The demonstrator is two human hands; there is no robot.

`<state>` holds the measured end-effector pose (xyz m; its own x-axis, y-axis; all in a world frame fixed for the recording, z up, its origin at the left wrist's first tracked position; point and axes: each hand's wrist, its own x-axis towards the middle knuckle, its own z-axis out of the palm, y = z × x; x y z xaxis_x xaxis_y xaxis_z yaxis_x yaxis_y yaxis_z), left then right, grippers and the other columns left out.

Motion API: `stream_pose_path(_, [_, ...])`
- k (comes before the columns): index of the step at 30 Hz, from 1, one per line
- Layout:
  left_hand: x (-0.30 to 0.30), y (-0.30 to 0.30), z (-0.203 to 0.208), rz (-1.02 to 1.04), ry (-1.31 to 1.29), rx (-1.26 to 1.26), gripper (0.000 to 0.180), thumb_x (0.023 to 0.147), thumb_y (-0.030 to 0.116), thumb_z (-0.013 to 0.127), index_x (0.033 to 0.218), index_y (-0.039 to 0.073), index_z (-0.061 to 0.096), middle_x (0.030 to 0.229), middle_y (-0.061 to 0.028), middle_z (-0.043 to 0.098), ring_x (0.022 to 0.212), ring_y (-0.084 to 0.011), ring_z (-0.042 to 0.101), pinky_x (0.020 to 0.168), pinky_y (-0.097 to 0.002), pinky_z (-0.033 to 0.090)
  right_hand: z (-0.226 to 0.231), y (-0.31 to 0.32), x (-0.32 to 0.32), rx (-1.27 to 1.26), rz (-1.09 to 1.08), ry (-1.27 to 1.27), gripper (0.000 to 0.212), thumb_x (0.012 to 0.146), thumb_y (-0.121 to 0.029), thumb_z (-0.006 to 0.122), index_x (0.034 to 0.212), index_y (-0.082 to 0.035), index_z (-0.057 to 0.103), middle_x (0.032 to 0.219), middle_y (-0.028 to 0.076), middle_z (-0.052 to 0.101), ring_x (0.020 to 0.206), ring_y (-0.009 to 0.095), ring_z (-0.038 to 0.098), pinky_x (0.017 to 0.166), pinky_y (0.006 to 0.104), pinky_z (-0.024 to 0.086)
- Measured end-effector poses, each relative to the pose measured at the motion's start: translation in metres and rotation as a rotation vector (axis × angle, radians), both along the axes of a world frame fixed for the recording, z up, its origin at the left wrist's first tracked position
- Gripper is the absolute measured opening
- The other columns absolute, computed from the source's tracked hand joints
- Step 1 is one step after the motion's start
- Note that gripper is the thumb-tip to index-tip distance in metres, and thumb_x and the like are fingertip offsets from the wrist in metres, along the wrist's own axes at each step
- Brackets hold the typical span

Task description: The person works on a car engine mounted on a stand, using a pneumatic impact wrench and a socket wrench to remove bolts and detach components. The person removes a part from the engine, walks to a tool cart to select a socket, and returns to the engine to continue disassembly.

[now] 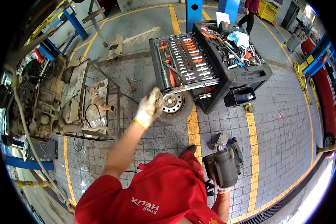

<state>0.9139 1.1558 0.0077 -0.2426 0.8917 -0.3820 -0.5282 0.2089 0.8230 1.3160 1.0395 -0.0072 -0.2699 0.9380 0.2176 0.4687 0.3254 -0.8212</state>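
- Head view: the right hand (223, 190), gloved, supports a bulky dark part (227, 170) from near its lower end, out at the body's right side, above the tiled floor (227, 123).
- Much of that grip is hidden behind the part; keeping the palm well under the rounded body would likely steady it best.
- Lighter metal (223, 140) and a ribbed black piece (236, 151) show at its far end; whether they are attached cannot be told, so keep it level in case they are loose.
- The left hand (149, 108), gloved too, is held forward with fingers curled in; whether they hold anything is unclear. It seems free to help if the weight tips.
- Give the bulky load room beside the tool cart (246, 72) and its pulled-out drawer (186, 61).
- Watch the footing: a wheel (173, 104) and an orange-handled tool (130, 85) are ahead.
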Motion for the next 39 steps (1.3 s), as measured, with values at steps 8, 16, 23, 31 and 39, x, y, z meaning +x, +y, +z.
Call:
stream_pose_path(8, [-0.022,0.102,-0.034,-0.344,1.056,-0.417,0.05,0.104,0.052,0.061,0.124,0.006,0.061,0.096,-0.0141,0.075,0.085,-0.0239,0.076,0.075,-0.0381,0.06,-0.073,0.121,0.015,-0.102,-0.06,-0.15,0.041,0.092,-0.02,0.078,0.128,-0.004,0.07,0.117,0.015,0.076,0.108,0.034,0.074,0.096,0.0437,0.057])
stream_pose_path(16, [-0.084,0.207,-0.15,-0.402,1.25,-0.207,0.026,0.102,0.025,0.068,0.121,0.008,0.062,0.107,-0.0129,0.075,0.1,-0.0238,0.074,0.086,-0.0368,0.056,-0.179,0.141,0.018,-0.528,-0.389,-0.052,0.054,0.094,-0.006,0.071,0.146,-0.005,0.058,0.139,0.014,0.068,0.13,0.027,0.064,0.111,0.0402,0.049])
stream_pose_path(23, [-0.115,0.292,-0.114,-0.582,1.302,-0.421,0.052,0.101,0.058,0.063,0.108,0.007,0.07,0.099,-0.0157,0.077,0.096,-0.0317,0.075,0.086,-0.0412,0.058,-0.233,0.131,0.002,-0.937,-0.808,0.346,0.054,0.089,0.001,0.073,0.139,-0.015,0.061,0.083,0.003,0.07,0.052,0.011,0.052,0.046,0.0292,0.041])
stream_pose_path(31, [-0.156,0.333,-0.139,-0.544,1.448,-0.527,0.041,0.106,0.047,0.05,0.127,0.015,0.064,0.105,-0.0168,0.076,0.1,-0.0378,0.074,0.09,-0.0487,0.058,-0.23,0.139,-0.023,-1.132,-0.888,0.225,0.053,0.088,0.005,0.072,0.135,-0.016,0.063,0.078,0.001,0.068,0.053,0.011,0.052,0.046,0.0288,0.04])
stream_pose_path(39, [-0.136,0.35,-0.156,-0.597,1.566,-0.309,0.046,0.109,0.036,0.046,0.152,0.018,0.046,0.113,-0.0187,0.076,0.097,-0.0393,0.074,0.085,-0.0487,0.06,-0.235,0.146,-0.04,-1.166,-0.915,0.199,0.049,0.088,0.004,0.072,0.133,-0.015,0.064,0.077,0.001,0.068,0.053,0.012,0.052,0.047,0.0293,0.04])
